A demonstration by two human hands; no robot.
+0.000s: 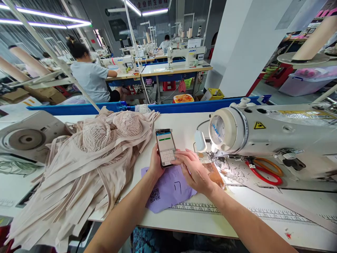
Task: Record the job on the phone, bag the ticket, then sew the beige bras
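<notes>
A smartphone (pixel 166 148) with a lit screen and an on-screen keypad is in the grip of my left hand (pixel 156 162), closed around its lower left side. My right hand (pixel 191 167) reaches over from the right with fingers stretched out, the fingertips at the keypad; it holds nothing. Under both hands lies a purple paper slip (pixel 168 191) with a QR code and a handwritten mark. Left of the phone spreads a heap of beige lace bras (pixel 105 154), their straps trailing over the table's front edge.
A sewing machine (pixel 263 130) stands at right, its lamp lit. Red-handled scissors (pixel 265 174) lie below its arm. A printed ruler (pixel 205 209) runs along the table (pixel 181 121). Another machine part (pixel 28 137) is at far left. Ahead, a person (pixel 89 77) sits at another machine.
</notes>
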